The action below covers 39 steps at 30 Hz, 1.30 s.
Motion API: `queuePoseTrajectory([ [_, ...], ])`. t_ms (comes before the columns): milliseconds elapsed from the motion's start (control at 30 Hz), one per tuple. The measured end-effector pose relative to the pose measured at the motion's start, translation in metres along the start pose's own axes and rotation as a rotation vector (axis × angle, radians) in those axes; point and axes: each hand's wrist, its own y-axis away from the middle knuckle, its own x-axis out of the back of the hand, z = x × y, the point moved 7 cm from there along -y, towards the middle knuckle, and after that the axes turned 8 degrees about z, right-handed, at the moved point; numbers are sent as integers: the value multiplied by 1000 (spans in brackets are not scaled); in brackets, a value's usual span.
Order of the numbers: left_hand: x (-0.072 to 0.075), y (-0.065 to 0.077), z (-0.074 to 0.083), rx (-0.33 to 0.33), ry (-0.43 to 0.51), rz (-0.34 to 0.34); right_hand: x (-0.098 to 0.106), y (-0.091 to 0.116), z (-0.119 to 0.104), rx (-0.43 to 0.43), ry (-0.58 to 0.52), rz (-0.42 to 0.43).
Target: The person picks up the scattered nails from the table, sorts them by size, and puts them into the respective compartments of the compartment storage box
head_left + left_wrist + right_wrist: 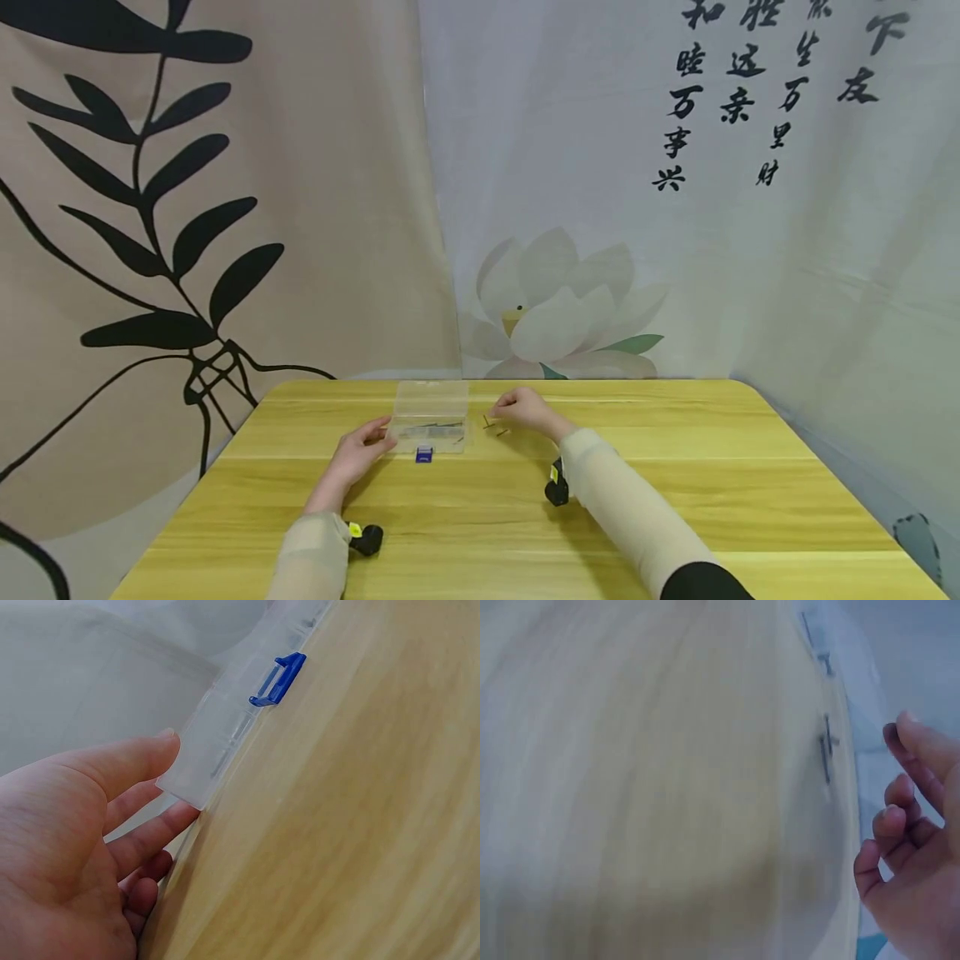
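You have one clear plastic box (450,447) with one blue latch (423,455) at its six o'clock. Around that box, you show two hands: one left hand (363,454) toward nine o'clock, one right hand (527,410) at three. Also at three, you have at least two dark nails or screws (825,759); the dark slivers (435,425) inside the box are too small to count. You have one table (465,517).

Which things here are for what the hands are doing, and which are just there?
For the job, it seems:
left hand, holding the box's edge
clear box, lid open
small dark pieces beside it
right hand, near those

Just there:
wooden table underneath
printed cloth behind
black wrist devices
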Motion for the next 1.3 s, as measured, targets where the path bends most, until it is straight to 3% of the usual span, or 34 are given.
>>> queuePoseTrajectory([
  [267,0,0,0,4,-2,0,10,8,22,-14,-33,28],
  [533,0,2,1,8,-8,7,4,9,30,-32,-25,-23],
  [1000,-1,1,1,10,-10,3,5,11,32,-86,-1,-7],
  [1300,-1,2,0,21,-17,5,4,16,27,-74,26,14],
])
